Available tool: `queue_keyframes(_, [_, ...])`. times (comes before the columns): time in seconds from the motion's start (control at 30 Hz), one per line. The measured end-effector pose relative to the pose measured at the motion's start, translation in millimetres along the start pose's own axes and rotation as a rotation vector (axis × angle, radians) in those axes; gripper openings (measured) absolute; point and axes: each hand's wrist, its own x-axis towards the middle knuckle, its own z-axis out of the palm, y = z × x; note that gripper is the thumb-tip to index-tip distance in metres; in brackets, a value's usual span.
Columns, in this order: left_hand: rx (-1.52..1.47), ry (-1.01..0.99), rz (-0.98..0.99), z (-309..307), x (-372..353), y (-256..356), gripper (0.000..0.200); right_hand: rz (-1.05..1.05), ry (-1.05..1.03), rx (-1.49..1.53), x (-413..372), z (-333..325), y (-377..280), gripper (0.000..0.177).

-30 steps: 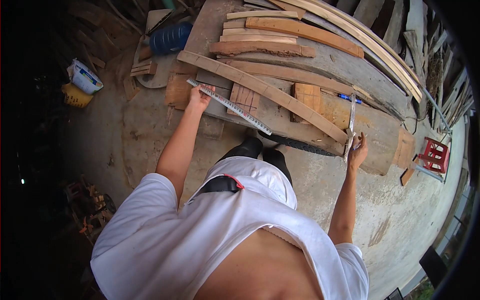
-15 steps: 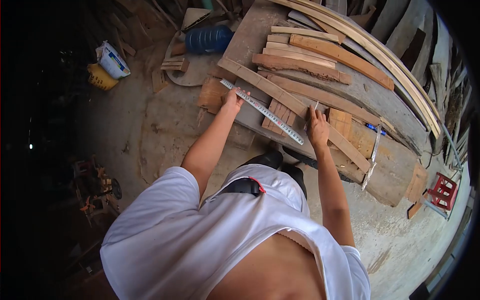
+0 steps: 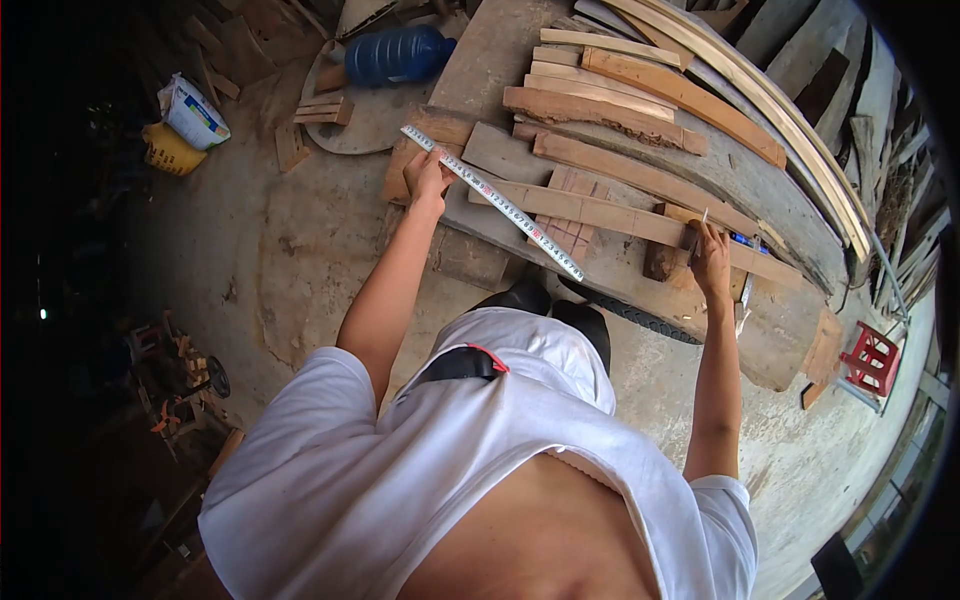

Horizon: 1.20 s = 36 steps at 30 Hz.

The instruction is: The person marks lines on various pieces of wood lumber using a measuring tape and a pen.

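Note:
My left hand (image 3: 428,182) is closed around a straight length of white measuring tape (image 3: 512,212) with black numbers and red marks, near its far end. The tape slants down to the right above the bench edge. My right hand (image 3: 710,262) grips a long, thin wooden strip (image 3: 590,208) toward its right end. A thin, pale pointed stick (image 3: 705,215), perhaps a pencil, pokes up from those fingers. Beneath the wooden strip lies a short block with red lines (image 3: 572,205). Just past my right hand is a blue-handled tool (image 3: 745,242), partly hidden.
Several wooden strips (image 3: 690,100) lie across the back of the workbench (image 3: 480,75). Beyond the left end lies a blue water jug (image 3: 400,55). A yellow basket with a white sack (image 3: 195,115) sits on the floor at left, a red stool (image 3: 873,358) at right.
My right hand has moved right, taking the wooden strip with it and turning it to a flatter angle. My left hand and the tape have shifted slightly left in view.

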Motion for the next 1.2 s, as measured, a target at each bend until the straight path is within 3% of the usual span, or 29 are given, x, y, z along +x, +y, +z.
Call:
queue_keyframes(0.1, [0.060, -0.199, 0.048, 19, -8, 4, 0.014, 0.015, 0.133, 0.084, -7, 3, 0, 0.045])
queue_keyframes(0.23, [0.207, -0.394, 0.084, 52, -21, 4, 0.015, 0.147, 0.160, 0.133, -16, 7, -37, 0.046])
queue_keyframes(0.37, [0.279, -0.474, 0.083, 73, -34, -8, 0.016, 0.158, 0.225, 0.200, -24, 18, -77, 0.042])
queue_keyframes(0.5, [0.293, -0.480, 0.067, 73, -40, -20, 0.015, 0.062, 0.270, 0.168, -24, 32, -106, 0.047])
queue_keyframes(0.6, [0.322, -0.454, 0.070, 66, -50, -22, 0.015, 0.043, 0.188, 0.105, -22, 38, -122, 0.053])
queue_keyframes(0.77, [0.343, -0.378, 0.112, 44, -70, -35, 0.016, 0.041, 0.230, 0.161, -16, 51, -111, 0.052])
queue_keyframes(0.97, [0.668, -0.338, 0.324, 43, -84, -67, 0.023, -0.017, 0.300, 0.235, -21, 56, -110, 0.049])
queue_keyframes(1.2, [0.840, -0.384, 0.526, 39, -73, -78, 0.027, 0.062, 0.430, 0.266, -28, 52, -141, 0.037])
